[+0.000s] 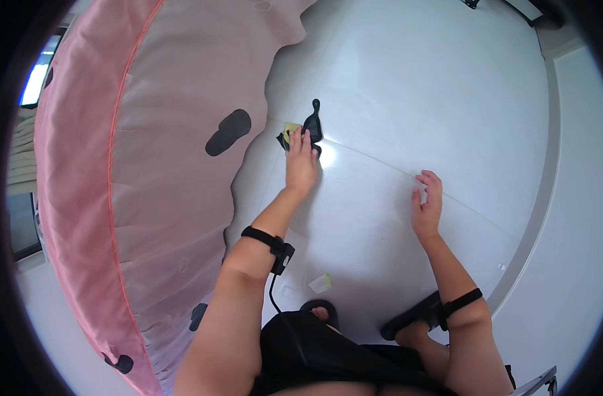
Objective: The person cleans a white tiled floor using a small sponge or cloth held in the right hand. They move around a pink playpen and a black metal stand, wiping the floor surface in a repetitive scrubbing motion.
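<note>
Floor [413,86] beside bedspread [172,165]: left hand [302,165], grip unclear, over black object [313,124] pointing ahead; right hand [428,210] farther, fingers apart.

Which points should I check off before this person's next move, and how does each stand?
1. Left hand at the black handled thing: ok, fingers are right by it.
2. Left hand's hold secure: cannot tell, the back of the hand hides any contact.
3. Yellowish piece fully visible: not ok, fingers partly cover it.
4. Right hand free: ok, nothing visible in it.
5. Pink cloth clear of both hands: ok, a gap shows.
6. White-and-green piece off the floor: not ok, it lies there.
</note>
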The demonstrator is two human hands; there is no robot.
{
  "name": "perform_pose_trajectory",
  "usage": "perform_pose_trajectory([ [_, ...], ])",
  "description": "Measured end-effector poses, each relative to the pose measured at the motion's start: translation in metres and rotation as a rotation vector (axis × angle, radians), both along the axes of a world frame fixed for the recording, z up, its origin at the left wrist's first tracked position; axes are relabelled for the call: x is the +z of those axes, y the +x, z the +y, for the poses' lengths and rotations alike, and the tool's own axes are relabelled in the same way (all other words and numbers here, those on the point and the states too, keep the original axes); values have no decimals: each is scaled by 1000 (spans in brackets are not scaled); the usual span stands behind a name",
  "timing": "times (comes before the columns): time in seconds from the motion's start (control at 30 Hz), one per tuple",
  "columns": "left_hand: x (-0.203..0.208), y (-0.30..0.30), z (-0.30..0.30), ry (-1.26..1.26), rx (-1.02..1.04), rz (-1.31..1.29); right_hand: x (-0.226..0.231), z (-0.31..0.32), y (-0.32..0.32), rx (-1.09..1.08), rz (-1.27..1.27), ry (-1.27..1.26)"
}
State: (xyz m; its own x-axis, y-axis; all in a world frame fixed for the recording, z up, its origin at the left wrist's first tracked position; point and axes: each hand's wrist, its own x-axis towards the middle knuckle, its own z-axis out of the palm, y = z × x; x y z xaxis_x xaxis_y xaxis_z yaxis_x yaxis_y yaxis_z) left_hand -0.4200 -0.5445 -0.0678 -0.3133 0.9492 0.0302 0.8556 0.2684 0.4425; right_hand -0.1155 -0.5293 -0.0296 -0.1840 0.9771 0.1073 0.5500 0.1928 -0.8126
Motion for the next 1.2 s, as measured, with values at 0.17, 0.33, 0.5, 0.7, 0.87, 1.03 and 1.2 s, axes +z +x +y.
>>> perform_pose_trajectory([
  [0.17,-19,84,1,-7,-239,-319,-1,0,-32,91,-29,30],
  [0.33,33,77,12,167,-80,-605,-15,12,-87,141,-41,135],
  [0.5,37,23,-25,140,67,-319,-39,37,-129,395,-499,173],
  [0.7,25,21,-44,37,92,-351,-52,57,-115,366,-578,140],
  [0.87,36,28,-34,25,38,-308,-26,49,13,-51,-735,-54],
  [1.03,35,35,-23,33,23,-405,-55,18,163,-386,-839,29],
  [1.2,30,38,-31,23,33,-490,-57,53,161,-675,-237,193],
])
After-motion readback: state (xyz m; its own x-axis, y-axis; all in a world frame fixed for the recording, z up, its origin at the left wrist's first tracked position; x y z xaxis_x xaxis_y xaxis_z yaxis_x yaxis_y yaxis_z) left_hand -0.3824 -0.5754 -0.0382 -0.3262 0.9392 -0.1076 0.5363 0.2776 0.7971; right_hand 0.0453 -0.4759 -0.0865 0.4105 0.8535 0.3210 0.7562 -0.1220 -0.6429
